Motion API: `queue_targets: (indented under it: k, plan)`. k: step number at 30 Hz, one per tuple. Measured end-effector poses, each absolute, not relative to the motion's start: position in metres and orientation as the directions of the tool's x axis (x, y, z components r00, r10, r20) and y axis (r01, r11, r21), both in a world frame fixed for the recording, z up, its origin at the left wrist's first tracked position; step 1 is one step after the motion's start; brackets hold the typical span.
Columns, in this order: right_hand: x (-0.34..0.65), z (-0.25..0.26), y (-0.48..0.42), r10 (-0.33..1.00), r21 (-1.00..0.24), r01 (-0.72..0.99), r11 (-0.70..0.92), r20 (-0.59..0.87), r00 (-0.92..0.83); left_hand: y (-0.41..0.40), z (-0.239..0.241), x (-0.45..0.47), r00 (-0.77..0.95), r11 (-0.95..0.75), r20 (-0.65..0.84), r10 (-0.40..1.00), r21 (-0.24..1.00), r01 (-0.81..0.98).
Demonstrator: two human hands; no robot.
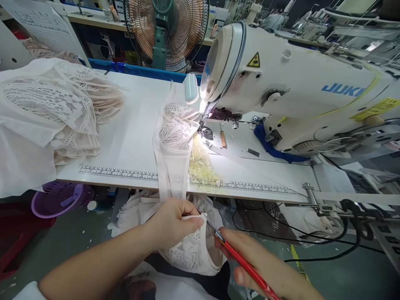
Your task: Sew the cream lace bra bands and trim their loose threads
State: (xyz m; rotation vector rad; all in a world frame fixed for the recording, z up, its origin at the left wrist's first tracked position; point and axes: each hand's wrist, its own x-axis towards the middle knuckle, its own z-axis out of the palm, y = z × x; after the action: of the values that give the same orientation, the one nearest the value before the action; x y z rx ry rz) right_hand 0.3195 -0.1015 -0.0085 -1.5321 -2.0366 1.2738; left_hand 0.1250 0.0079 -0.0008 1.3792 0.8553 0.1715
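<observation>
My left hand is closed, pinching the edge of a white lace garment piece just below the table's front edge. My right hand is closed round a red-handled tool whose metal tip touches the lace beside my left fingers. A white strap runs from that piece up over the table to another lace piece lying by the needle of the white sewing machine.
A stack of lace pieces lies on the white table at the left. A ruler strip runs along the table's front. A purple basket sits under the table. A fan stands behind.
</observation>
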Motion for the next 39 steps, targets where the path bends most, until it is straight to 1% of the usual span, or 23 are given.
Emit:
queue_targets:
  k: [4, 11, 15, 19, 21, 24, 26, 29, 30, 32, 35, 39]
  plan:
    - [0.318, -0.013, -0.106, 0.901, -0.756, 0.654, 0.032, -0.261, -0.346, 0.011, 0.0, 0.126, 0.685, 0.241, -0.455, 0.569, 0.889, 0.39]
    - [0.318, -0.013, -0.105, 0.883, -0.761, 0.646, -0.055, -0.338, -0.324, 0.014, 0.0, 0.125, 0.709, 0.282, -0.48, 0.517, 0.877, 0.388]
    - [0.317, -0.02, -0.107, 0.89, -0.748, 0.65, -0.134, -0.38, -0.253, 0.016, -0.001, 0.125, 0.725, 0.318, -0.473, 0.5, 0.879, 0.354]
    - [0.314, -0.028, -0.111, 0.896, -0.713, 0.673, -0.194, -0.409, -0.175, 0.016, -0.001, 0.124, 0.738, 0.271, -0.453, 0.501, 0.891, 0.363]
    - [0.312, -0.032, -0.112, 0.917, -0.73, 0.657, -0.187, -0.37, -0.15, 0.015, -0.001, 0.122, 0.737, 0.221, -0.44, 0.513, 0.897, 0.382]
    - [0.311, -0.036, -0.114, 0.957, -0.787, 0.598, -0.152, -0.269, -0.111, 0.012, 0.001, 0.121, 0.721, 0.146, -0.415, 0.555, 0.902, 0.406]
    - [0.309, -0.036, -0.117, 0.976, -0.828, 0.545, -0.131, -0.205, -0.077, 0.009, 0.002, 0.12, 0.701, 0.13, -0.4, 0.591, 0.904, 0.406]
    - [0.302, -0.029, -0.123, 0.987, -0.886, 0.457, -0.08, -0.135, -0.089, 0.005, 0.001, 0.119, 0.69, 0.151, -0.352, 0.632, 0.93, 0.336]
    - [0.299, -0.027, -0.124, 0.986, -0.885, 0.461, -0.062, -0.126, -0.109, 0.004, -0.001, 0.118, 0.693, 0.164, -0.329, 0.642, 0.941, 0.296]
    - [0.29, -0.022, -0.126, 0.984, -0.847, 0.531, -0.019, -0.109, -0.139, 0.002, -0.004, 0.116, 0.704, 0.207, -0.302, 0.643, 0.953, 0.22]
    - [0.279, -0.022, -0.127, 0.989, -0.75, 0.66, 0.029, -0.076, -0.129, 0.001, -0.007, 0.113, 0.723, 0.328, -0.319, 0.613, 0.935, 0.134]
    - [0.274, -0.031, -0.127, 0.986, -0.696, 0.699, 0.162, 0.088, -0.141, 0.0, -0.008, 0.107, 0.723, 0.475, -0.35, 0.595, 0.879, 0.035]
